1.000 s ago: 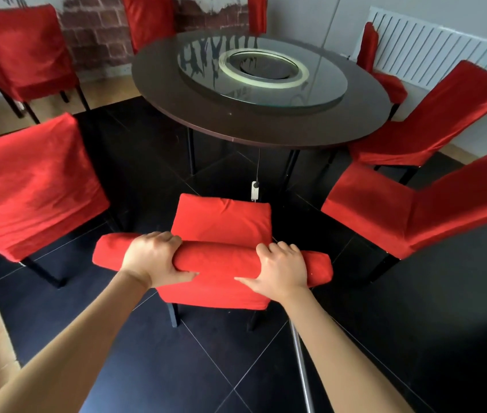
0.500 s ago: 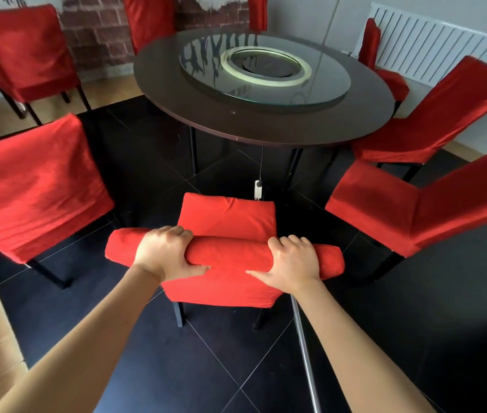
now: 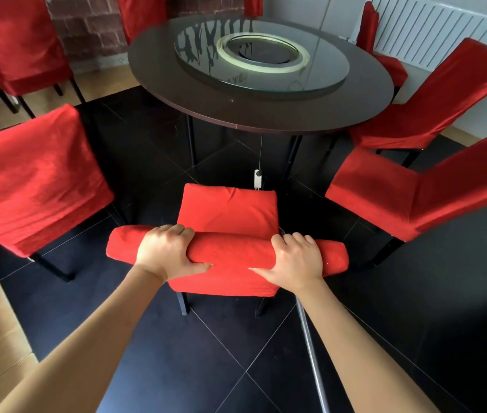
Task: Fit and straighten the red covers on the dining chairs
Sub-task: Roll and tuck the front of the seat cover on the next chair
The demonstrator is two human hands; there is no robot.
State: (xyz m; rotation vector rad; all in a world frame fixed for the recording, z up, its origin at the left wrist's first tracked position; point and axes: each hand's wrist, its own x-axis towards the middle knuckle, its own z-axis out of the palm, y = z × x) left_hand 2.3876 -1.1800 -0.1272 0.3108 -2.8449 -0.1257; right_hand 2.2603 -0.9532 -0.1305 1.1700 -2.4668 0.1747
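Observation:
A dining chair in a red cover (image 3: 227, 213) stands right in front of me, seat toward the round table. I look down on the top of its backrest (image 3: 233, 253), a red padded bar. My left hand (image 3: 166, 251) grips the backrest top left of centre, fingers over the far side, thumb on the near side. My right hand (image 3: 294, 257) grips it right of centre the same way. The cover's lower hem (image 3: 221, 286) hangs below my hands.
A dark round table (image 3: 260, 111) with a glass turntable stands beyond the chair. Several other red-covered chairs ring it: one at left (image 3: 30, 186), two at right (image 3: 415, 201). A white plug strip (image 3: 258, 178) hangs under the table. A metal pole (image 3: 310, 350) leans by my right arm.
The chair and both hands have shifted slightly to the right and toward the table in view. My grip on the backrest is unchanged.

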